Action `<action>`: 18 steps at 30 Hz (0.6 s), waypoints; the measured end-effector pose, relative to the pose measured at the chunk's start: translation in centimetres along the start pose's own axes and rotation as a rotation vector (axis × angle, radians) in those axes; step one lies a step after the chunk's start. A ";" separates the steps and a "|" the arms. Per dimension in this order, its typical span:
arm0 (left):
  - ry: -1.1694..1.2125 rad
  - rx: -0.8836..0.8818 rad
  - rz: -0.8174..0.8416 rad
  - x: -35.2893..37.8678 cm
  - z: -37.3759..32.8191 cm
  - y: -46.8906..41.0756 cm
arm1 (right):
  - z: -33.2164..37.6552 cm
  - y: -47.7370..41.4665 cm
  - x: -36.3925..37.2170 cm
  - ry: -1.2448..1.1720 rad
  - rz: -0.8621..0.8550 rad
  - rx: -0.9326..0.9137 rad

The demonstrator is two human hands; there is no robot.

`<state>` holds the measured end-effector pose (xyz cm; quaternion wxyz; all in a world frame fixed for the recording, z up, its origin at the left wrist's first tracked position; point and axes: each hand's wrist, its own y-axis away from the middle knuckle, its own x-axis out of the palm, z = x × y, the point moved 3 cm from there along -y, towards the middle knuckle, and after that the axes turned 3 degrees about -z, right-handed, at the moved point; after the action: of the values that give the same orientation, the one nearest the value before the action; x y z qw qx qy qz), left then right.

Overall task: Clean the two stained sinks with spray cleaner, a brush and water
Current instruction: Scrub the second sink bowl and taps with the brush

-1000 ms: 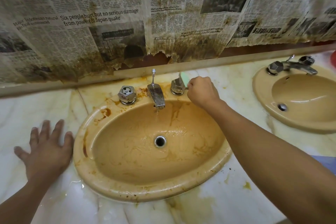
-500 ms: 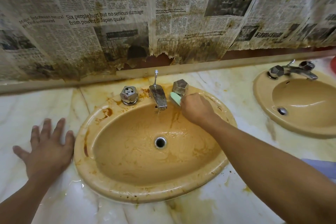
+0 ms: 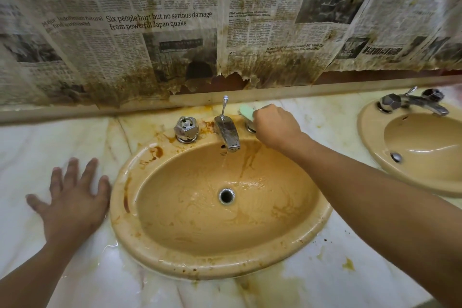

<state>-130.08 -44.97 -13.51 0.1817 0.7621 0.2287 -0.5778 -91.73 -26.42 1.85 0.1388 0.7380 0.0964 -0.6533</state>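
At the back rim of the stained sink [image 3: 200, 267]: right hand [image 3: 275, 127] curled round green brush [image 3: 246, 111], just right of the spout [image 3: 228, 136].
Left of that sink: left hand [image 3: 72, 197], fingers straight and spread, flat on counter [image 3: 37, 137].
Far right of it: second sink [image 3: 367, 132].

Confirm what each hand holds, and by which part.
Right grip holds the green brush by the end hidden in its fist; only the pale tip sticks out. Left grip lies flat on the countertop, holding nothing.
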 end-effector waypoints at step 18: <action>0.011 -0.011 0.024 -0.3 -0.4 0.3 | -4.9 8.3 9.3 -0.542 -0.343 0.390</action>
<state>-129.62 -45.06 -13.12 0.1916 0.7670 0.2236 -0.5701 -83.26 -32.98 -6.19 -0.0952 0.5243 0.0520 -0.8446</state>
